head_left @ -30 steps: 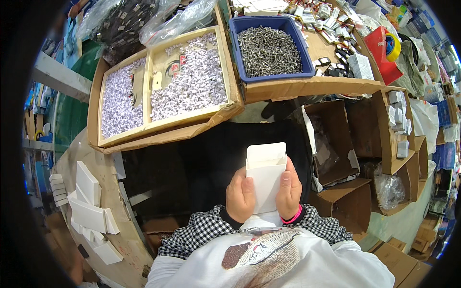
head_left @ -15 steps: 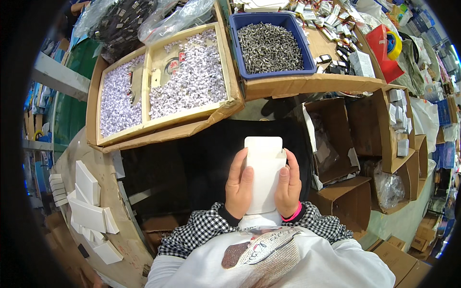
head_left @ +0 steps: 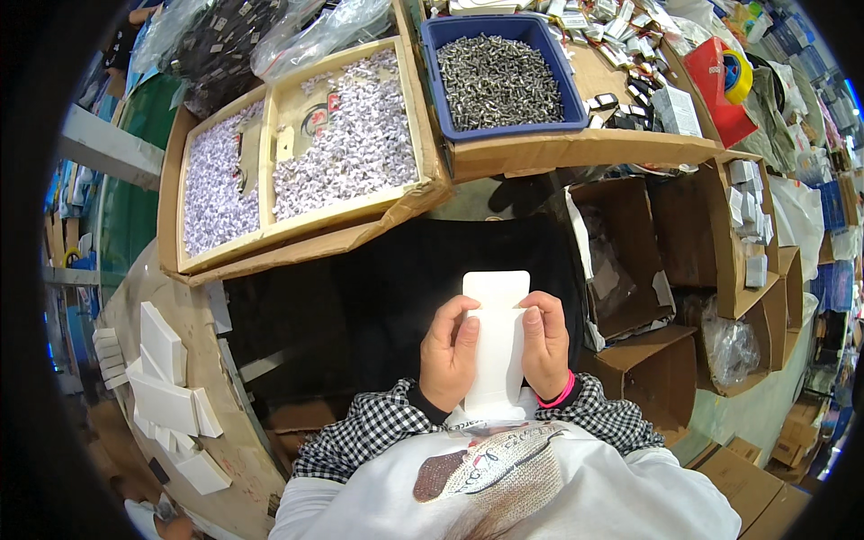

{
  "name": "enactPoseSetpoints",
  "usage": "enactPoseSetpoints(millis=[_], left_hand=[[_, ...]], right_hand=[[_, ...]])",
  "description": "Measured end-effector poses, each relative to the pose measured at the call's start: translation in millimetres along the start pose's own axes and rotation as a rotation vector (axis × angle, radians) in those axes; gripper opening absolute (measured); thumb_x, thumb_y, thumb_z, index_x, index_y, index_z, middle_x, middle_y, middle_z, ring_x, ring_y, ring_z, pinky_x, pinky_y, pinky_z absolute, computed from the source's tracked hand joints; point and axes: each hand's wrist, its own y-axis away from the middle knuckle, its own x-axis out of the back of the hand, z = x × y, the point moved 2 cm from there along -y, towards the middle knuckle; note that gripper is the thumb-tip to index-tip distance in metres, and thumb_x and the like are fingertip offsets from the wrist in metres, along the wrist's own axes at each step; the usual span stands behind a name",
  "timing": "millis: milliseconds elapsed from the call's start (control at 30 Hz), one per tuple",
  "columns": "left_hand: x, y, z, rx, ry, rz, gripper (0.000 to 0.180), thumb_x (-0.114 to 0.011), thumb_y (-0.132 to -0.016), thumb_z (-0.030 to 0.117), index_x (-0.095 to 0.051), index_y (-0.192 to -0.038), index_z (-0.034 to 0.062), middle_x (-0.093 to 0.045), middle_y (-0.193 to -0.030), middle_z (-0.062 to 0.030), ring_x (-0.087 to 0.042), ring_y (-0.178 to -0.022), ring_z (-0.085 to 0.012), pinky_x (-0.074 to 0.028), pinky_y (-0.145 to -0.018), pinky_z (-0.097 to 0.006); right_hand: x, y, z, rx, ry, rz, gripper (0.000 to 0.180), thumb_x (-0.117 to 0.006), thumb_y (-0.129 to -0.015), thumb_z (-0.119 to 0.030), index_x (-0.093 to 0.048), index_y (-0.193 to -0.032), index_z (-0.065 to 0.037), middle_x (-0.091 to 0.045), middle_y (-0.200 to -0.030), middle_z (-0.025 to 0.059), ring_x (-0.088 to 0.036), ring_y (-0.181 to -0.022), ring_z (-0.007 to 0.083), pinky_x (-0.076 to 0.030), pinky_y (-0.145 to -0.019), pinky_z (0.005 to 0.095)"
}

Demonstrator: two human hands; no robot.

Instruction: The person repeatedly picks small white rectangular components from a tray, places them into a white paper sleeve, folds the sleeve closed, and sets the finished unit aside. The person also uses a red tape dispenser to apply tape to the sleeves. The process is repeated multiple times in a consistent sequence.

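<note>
Head view showed the left hand (head_left: pixel 447 353) and right hand (head_left: pixel 545 344) both gripping a flat white carton (head_left: pixel 495 346) over the lap; uneven thumb pressure risked creasing it crooked.

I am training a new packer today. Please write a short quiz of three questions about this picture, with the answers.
1. True or false: both hands hold the white carton.
2. What fills the blue bin? A) small metal parts B) fruit C) cloth
3. On which side of the person does the stack of white boxes lie?

Key
1. True: left hand and right hand grip its long edges.
2. A
3. The person's left, on the cardboard surface.
</note>
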Motion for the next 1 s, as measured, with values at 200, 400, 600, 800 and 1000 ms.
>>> enactPoseSetpoints(millis=[200,400,600,800,1000], left_hand=[[3.2,-3.2,-1.1,0.050,-0.025,-0.042,0.016,-0.048,-0.097,0.018,-0.052,-0.105,0.0044,-0.059,-0.092,-0.0048,-0.054,-0.082,-0.0086,-0.046,-0.072,-0.023],[6.7,-14.5,7.3,0.213,0.401,-0.030,0.031,-0.047,-0.096,0.011,-0.038,-0.125,0.0031,-0.058,-0.108,-0.0094,-0.057,-0.092,-0.0125,-0.049,-0.079,-0.025],[14.1,-22.6,13.9,0.564,0.574,-0.276,0.037,-0.047,-0.096,0.011,-0.041,-0.132,0.0052,-0.056,-0.117,-0.0083,-0.058,-0.104,-0.0156,-0.051,-0.085,-0.029],[14.1,-19.0,4.7,0.515,0.460,-0.299,0.026,-0.049,-0.095,0.012,-0.049,-0.121,0.0054,-0.055,-0.120,-0.0083,-0.058,-0.099,-0.0126,-0.053,-0.079,-0.026],[6.0,-5.6,11.2,0.367,0.480,-0.377,0.017,-0.048,-0.097,0.017,-0.050,-0.112,0.0079,-0.048,-0.129,-0.0099,-0.051,-0.108,-0.0143,-0.044,-0.091,-0.028]], right_hand=[[-6.6,-2.1,0.6,0.044,-0.208,0.040,0.016,-0.050,-0.096,-0.011,-0.048,-0.109,-0.002,-0.056,-0.107,0.0074,-0.053,-0.090,0.0108,-0.043,-0.081,0.0241],[5.9,-23.0,-2.1,-0.287,-0.528,-0.193,0.049,-0.058,-0.091,-0.008,-0.036,-0.134,0.002,-0.057,-0.116,0.0104,-0.055,-0.105,0.0159,-0.043,-0.093,0.0280],[19.4,-20.4,0.8,-0.421,-0.535,-0.286,0.045,-0.060,-0.091,-0.011,-0.044,-0.131,0.003,-0.057,-0.119,0.0093,-0.054,-0.108,0.0142,-0.042,-0.094,0.0269],[21.3,-11.1,5.3,-0.268,-0.415,-0.263,0.032,-0.061,-0.089,-0.008,-0.051,-0.118,0.002,-0.057,-0.113,0.0081,-0.055,-0.102,0.0133,-0.044,-0.089,0.0253],[30.0,-4.3,-10.7,0.117,0.072,-0.301,0.016,-0.063,-0.085,-0.007,-0.062,-0.100,0.000,-0.060,-0.103,0.0116,-0.059,-0.095,0.0169,-0.047,-0.082,0.0276]])
